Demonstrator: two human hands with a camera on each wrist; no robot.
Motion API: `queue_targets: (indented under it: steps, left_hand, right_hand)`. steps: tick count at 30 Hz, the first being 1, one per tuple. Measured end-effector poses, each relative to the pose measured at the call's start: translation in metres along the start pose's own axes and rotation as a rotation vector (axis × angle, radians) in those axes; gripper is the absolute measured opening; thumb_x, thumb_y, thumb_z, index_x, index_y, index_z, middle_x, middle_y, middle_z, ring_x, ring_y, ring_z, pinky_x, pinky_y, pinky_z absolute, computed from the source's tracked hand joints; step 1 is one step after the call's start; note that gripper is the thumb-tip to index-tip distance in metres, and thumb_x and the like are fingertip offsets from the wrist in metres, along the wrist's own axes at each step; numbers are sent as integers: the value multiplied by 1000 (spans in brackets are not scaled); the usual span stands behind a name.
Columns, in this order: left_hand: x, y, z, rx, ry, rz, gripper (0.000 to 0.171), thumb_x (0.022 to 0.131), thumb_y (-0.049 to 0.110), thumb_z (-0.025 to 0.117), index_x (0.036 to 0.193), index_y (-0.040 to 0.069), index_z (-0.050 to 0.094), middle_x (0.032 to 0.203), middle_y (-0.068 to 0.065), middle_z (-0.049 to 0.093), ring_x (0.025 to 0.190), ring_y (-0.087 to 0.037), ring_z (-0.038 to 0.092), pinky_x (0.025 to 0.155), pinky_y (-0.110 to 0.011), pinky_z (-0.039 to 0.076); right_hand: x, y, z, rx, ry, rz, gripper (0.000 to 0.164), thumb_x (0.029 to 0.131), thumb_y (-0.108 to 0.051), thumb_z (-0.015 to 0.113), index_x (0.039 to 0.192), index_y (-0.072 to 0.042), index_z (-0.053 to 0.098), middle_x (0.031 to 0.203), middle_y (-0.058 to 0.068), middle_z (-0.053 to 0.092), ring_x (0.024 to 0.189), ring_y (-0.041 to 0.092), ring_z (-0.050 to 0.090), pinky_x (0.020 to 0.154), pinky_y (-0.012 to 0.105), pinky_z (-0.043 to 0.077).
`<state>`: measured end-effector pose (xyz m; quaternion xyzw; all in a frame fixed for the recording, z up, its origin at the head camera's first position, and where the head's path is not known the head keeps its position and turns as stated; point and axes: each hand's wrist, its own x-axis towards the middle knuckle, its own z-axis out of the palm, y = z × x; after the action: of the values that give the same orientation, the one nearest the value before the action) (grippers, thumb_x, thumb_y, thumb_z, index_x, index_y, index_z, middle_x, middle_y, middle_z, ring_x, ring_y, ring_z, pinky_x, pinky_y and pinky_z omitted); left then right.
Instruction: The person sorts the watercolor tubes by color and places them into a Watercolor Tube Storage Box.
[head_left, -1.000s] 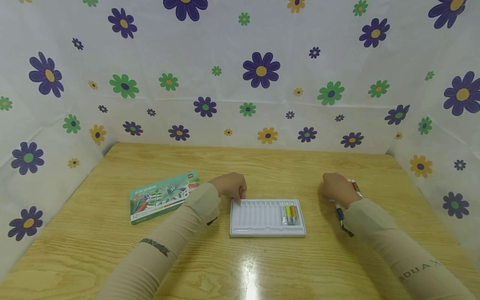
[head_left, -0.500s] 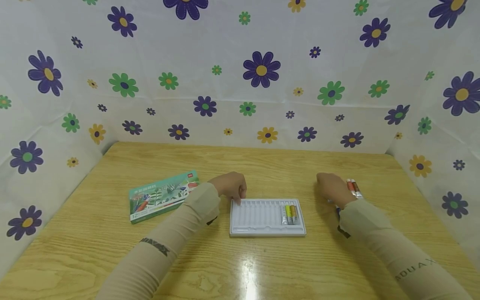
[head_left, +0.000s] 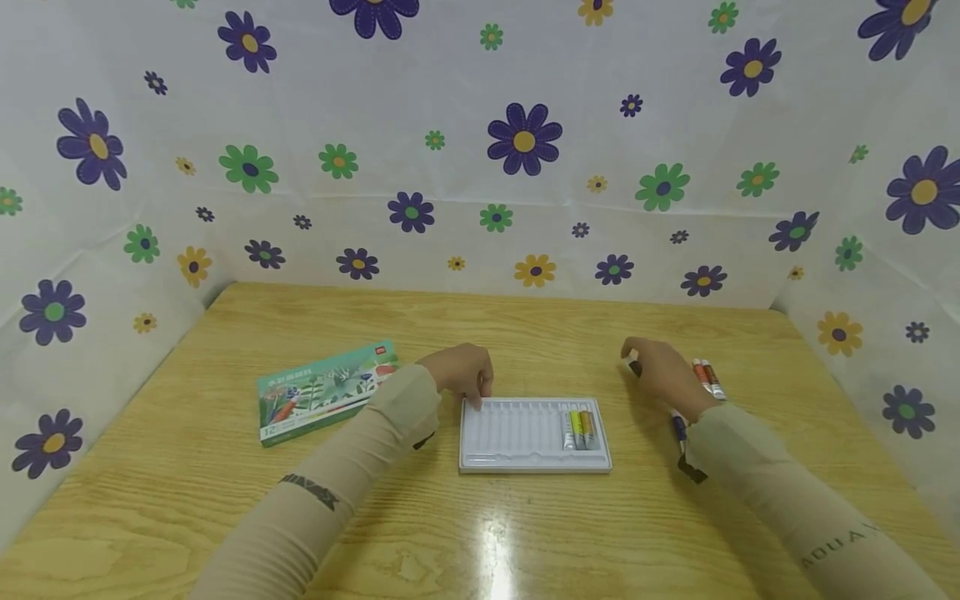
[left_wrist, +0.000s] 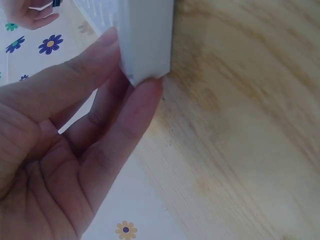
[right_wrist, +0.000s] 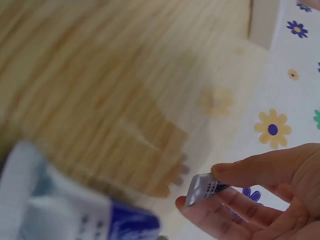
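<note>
My left hand (head_left: 461,372) pinches the far left corner of a white plastic tray (head_left: 510,433); in the left wrist view the thumb lies on its rim and a finger against its end. Three paint tubes, among them a yellow one (head_left: 577,429), lie in slots at the tray's right end. Right of the tray, my right hand (head_left: 663,375) pinches a small paint tube (right_wrist: 200,190) with a silvery crimped end and a dark part. Beneath and beside that hand lie a blue paint tube (head_left: 679,427) and two red-brown tubes (head_left: 708,377).
A green paint box (head_left: 326,392) with printed plants lies on the wooden table (head_left: 525,533), left of the left forearm. White flower-printed cloth (head_left: 450,100) stands at the back and both sides.
My right hand has moved a little left and raised a dark paint tube from among the tubes there. The left hand stays at the tray's corner.
</note>
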<state>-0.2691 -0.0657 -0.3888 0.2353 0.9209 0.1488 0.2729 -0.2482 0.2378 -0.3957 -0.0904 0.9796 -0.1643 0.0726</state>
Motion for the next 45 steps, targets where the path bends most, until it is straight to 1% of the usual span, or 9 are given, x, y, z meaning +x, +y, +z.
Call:
queue_targets:
  steps: [3,6,12,16,21,25,32,41,45]
  left_hand:
    - [0,0,-1,-2,-1,3,8,76,4,75,76,9,69,84,-4,68,63,-12,61,63,-24,52]
    - [-1,0,-2,-5,4,4,9,75,4,76,76,9,69,83,-4,69,63,-13,61,64,-24,52]
    - [-1,1,-4,0,7,6,8,75,3,76,77,8,70,82,-5,69,63,-13,61,63,-24,52]
    - [-1,0,-4,6,5,5,8,75,4,76,77,8,70,82,-5,69,63,-12,61,63,-23,52]
    - [0,0,-3,2,0,4,8,74,3,76,77,8,70,82,-5,69,62,-13,62,64,-24,52]
    - [0,1,-3,-8,-5,2,8,74,3,76,77,8,70,82,-5,69,62,-13,63,64,-24,53]
    - [0,1,-3,-4,-2,4,8,74,3,76,77,8,70,83,-6,70,62,-13,62,64,-24,53]
    - [1,1,-2,1,-2,3,9,73,4,77,78,8,70,82,-5,71,62,-12,60,63,-23,52]
    - [0,2,-2,-1,-4,3,9,74,4,77,78,8,70,83,-6,71,62,-12,60,63,-23,52]
  right_hand:
    - [0,-4,-2,74,22,-11,38,79,8,58,116,-1,55,95,21,63,73,23,55,62,29,44]
    - [-3,-12,-5,149,52,-49,41,77,8,60,116,-1,54,98,24,63,74,24,58,60,28,45]
    - [-11,-33,-6,335,65,-125,40,77,9,65,115,3,53,100,24,61,84,31,65,67,35,55]
    - [-15,-44,-2,502,13,-141,41,79,8,66,117,5,50,104,24,58,87,29,64,72,35,56]
    - [-16,-52,5,719,-101,-142,45,80,8,65,121,7,45,105,20,53,81,20,59,71,29,54]
    - [-19,-57,13,808,-160,-159,46,80,8,64,120,9,42,102,17,51,79,17,57,69,28,53]
    - [-27,-68,30,758,-130,-195,40,78,9,66,113,7,46,101,18,51,79,17,57,68,27,52]
    - [-33,-84,40,491,-68,-141,36,74,6,72,103,-1,52,94,14,59,80,19,60,68,29,53]
    - [-34,-90,40,394,-62,-119,36,73,4,75,101,-1,53,91,11,61,78,17,59,65,27,50]
